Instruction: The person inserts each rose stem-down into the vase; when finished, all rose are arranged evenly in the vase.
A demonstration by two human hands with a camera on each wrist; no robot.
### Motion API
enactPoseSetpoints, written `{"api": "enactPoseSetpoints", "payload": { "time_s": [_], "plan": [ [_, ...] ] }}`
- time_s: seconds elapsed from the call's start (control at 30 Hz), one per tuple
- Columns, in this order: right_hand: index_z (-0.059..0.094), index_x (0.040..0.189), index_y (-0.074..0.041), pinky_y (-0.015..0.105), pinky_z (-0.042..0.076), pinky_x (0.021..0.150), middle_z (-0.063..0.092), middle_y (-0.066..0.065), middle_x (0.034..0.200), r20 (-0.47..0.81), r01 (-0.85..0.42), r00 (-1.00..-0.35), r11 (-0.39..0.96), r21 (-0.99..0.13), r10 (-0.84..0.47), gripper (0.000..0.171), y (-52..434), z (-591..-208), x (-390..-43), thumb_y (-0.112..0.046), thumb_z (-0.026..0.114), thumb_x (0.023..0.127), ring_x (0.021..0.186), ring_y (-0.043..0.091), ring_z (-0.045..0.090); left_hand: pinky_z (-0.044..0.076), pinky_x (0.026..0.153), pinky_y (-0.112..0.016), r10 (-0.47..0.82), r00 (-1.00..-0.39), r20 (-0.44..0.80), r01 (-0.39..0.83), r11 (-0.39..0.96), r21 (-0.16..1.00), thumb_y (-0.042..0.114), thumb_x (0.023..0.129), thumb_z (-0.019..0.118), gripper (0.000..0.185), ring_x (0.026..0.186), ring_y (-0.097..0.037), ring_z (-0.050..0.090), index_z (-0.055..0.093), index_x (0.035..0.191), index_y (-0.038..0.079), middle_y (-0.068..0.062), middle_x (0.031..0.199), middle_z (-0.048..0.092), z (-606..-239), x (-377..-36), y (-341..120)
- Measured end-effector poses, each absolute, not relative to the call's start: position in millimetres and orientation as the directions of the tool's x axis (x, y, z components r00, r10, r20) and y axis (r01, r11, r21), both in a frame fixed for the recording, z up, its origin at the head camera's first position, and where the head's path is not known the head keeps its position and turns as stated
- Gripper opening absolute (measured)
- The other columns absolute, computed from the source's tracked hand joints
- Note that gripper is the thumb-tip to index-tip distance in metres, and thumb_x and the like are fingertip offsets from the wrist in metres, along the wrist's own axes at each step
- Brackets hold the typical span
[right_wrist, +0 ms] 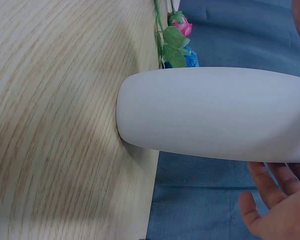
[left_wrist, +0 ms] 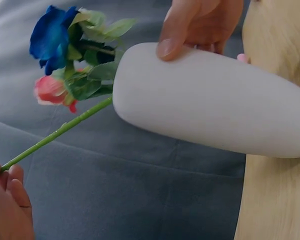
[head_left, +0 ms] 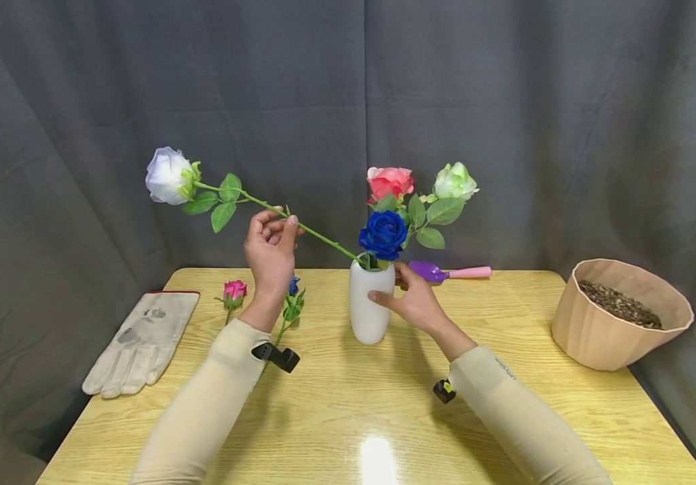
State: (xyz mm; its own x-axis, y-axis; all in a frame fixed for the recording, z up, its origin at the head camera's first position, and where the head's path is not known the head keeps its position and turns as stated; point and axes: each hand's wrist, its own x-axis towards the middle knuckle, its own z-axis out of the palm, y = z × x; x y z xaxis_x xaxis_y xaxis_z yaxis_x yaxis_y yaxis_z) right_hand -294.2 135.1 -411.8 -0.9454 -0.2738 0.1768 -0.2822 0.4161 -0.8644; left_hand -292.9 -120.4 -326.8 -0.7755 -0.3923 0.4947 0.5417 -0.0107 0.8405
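My left hand (head_left: 273,246) pinches the green stem of a white artificial rose (head_left: 168,176) between thumb and fingers. That stem slants down to the right, its lower end at the mouth of a white vase (head_left: 367,306); the left wrist view shows the stem (left_wrist: 65,127) meeting the rim. With the thumb on its front and the fingers round the far side, my right hand (head_left: 416,298) holds the vase near the top. A blue rose (head_left: 383,235), a coral-pink rose (head_left: 389,183) and a pale green-white rose (head_left: 455,182) stand in the vase. Their lower stems are hidden inside.
On the left lie a pair of grey work gloves (head_left: 141,343), a pink rose (head_left: 235,291) and another blue flower (head_left: 294,285), partly behind my left arm. A purple trowel with a pink handle (head_left: 470,273) lies behind the vase. A beige pot (head_left: 590,333) of brown soil stands at right.
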Motion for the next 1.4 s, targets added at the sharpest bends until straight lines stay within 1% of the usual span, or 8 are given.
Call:
{"api": "enactPoseSetpoints", "payload": {
  "time_s": [0.27,0.4,0.5,0.63,0.7,0.93,1.17,1.4],
  "plan": [
    [0.045,0.146,-0.016,0.055,0.046,0.108,0.060,0.012,0.136,0.181,-0.288,-0.945,0.433,-0.854,-0.271,0.075,136,-414,-296,-0.041,0.079,0.084,0.125,0.034,0.058,0.056,0.068,-0.017,-0.309,-0.808,0.502,0.523,0.020,0.852,0.005,0.096,0.066,0.033,0.075,-0.011,0.070,0.057,0.123,-0.009,-0.008,0.092,0.065,-323,-281,-104],
    [0.045,0.146,-0.015,0.055,0.046,0.107,0.060,0.012,0.136,0.180,-0.284,-0.947,0.432,-0.856,-0.267,0.076,135,-414,-296,-0.042,0.079,0.083,0.125,0.034,0.058,0.059,0.072,-0.018,-0.280,-0.792,0.543,0.553,0.050,0.832,0.005,0.094,0.068,0.031,0.073,-0.007,0.069,0.058,0.120,-0.009,-0.020,0.093,0.066,-333,-288,-98],
    [0.046,0.146,-0.015,0.055,0.046,0.107,0.060,0.012,0.135,0.177,-0.281,-0.947,0.429,-0.858,-0.267,0.076,135,-414,-296,-0.042,0.079,0.083,0.125,0.034,0.058,0.060,0.075,-0.019,-0.250,-0.785,0.567,0.568,0.078,0.820,0.009,0.094,0.070,0.031,0.075,-0.014,0.071,0.060,0.118,-0.007,-0.026,0.096,0.067,-338,-288,-94],
    [0.046,0.146,-0.015,0.056,0.045,0.108,0.060,0.012,0.135,0.177,-0.280,-0.948,0.425,-0.861,-0.265,0.075,134,-414,-295,-0.041,0.079,0.084,0.124,0.034,0.058,0.059,0.077,-0.019,-0.210,-0.791,0.575,0.567,0.101,0.817,0.013,0.094,0.070,0.030,0.081,-0.034,0.072,0.061,0.118,-0.004,-0.025,0.096,0.068,-341,-286,-90],
    [0.046,0.145,-0.015,0.056,0.045,0.108,0.060,0.013,0.135,0.181,-0.282,-0.948,0.422,-0.862,-0.263,0.074,134,-414,-295,-0.040,0.079,0.084,0.125,0.034,0.058,0.059,0.076,-0.018,-0.190,-0.797,0.573,0.560,0.119,0.820,0.014,0.094,0.069,0.030,0.083,-0.038,0.071,0.061,0.118,-0.003,-0.024,0.095,0.069,-342,-285,-89],
    [0.047,0.145,-0.015,0.055,0.046,0.107,0.061,0.013,0.134,0.199,-0.301,-0.942,0.418,-0.857,-0.269,0.072,135,-413,-295,-0.038,0.079,0.084,0.124,0.034,0.059,0.057,0.072,-0.017,-0.149,-0.814,0.562,0.540,0.163,0.826,0.009,0.094,0.069,0.027,0.082,-0.037,0.071,0.062,0.118,-0.001,-0.020,0.093,0.070,-343,-287,-83],
    [0.046,0.146,-0.017,0.056,0.045,0.108,0.061,0.012,0.135,0.193,-0.297,-0.942,0.418,-0.858,-0.274,0.074,135,-412,-295,-0.040,0.078,0.085,0.125,0.034,0.058,0.055,0.068,-0.015,-0.095,-0.846,0.525,0.497,0.218,0.840,0.014,0.094,0.070,0.028,0.082,-0.037,0.071,0.064,0.118,0.001,-0.018,0.091,0.071,-342,-285,-78],
    [0.046,0.147,-0.017,0.055,0.046,0.108,0.061,0.012,0.135,0.202,-0.307,-0.939,0.412,-0.858,-0.278,0.074,135,-412,-295,-0.039,0.079,0.085,0.123,0.033,0.059,0.052,0.065,-0.014,-0.089,-0.864,0.495,0.467,0.227,0.855,0.013,0.093,0.072,0.026,0.084,-0.037,0.072,0.064,0.114,-0.001,-0.022,0.097,0.073,-345,-285,-77]
  ]
}}
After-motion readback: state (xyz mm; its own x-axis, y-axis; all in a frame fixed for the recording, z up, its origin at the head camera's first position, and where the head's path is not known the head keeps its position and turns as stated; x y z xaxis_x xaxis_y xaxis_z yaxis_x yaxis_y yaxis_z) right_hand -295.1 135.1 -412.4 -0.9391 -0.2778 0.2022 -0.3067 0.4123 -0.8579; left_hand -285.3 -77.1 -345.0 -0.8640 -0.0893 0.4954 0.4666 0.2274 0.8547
